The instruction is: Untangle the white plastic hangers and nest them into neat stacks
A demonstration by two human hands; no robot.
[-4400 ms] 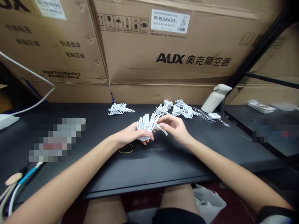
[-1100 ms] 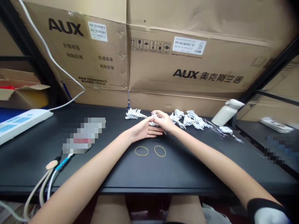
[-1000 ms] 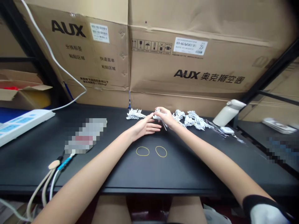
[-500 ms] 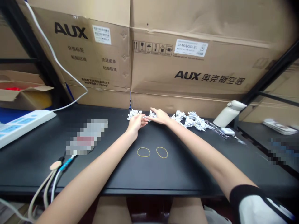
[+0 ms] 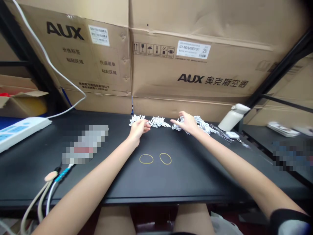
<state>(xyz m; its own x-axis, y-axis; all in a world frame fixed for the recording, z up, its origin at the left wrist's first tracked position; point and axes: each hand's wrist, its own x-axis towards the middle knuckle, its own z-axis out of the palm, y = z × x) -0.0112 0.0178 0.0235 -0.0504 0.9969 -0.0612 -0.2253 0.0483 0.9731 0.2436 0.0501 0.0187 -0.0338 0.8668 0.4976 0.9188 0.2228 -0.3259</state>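
Note:
My left hand (image 5: 138,131) is closed at the tail of the left bundle of white hook-ended sticks (image 5: 136,118), its fingers curled over the straight ends. Just right of it a second bundle of white hooks (image 5: 157,122) lies on the black table with its tails pointing right. My right hand (image 5: 188,123) is open, thumb and fingers apart, over the pile of white hooks (image 5: 202,125) at the right, hiding part of it. Two yellow rubber bands, a left band (image 5: 146,159) and a right band (image 5: 165,158), lie flat nearer to me.
Large cardboard boxes (image 5: 156,78) wall off the back of the table (image 5: 195,176). A white bottle (image 5: 233,117) stands tilted-looking at the right, near a small white case (image 5: 232,134). To the left are a power strip (image 5: 24,130), a blurred-out object (image 5: 85,143) and cables (image 5: 44,195).
The bundle from my hands now rests on the table beside the left bundle. A second rubber band lies loose. My right hand has moved right to the pile; my left hand went to the left bundle.

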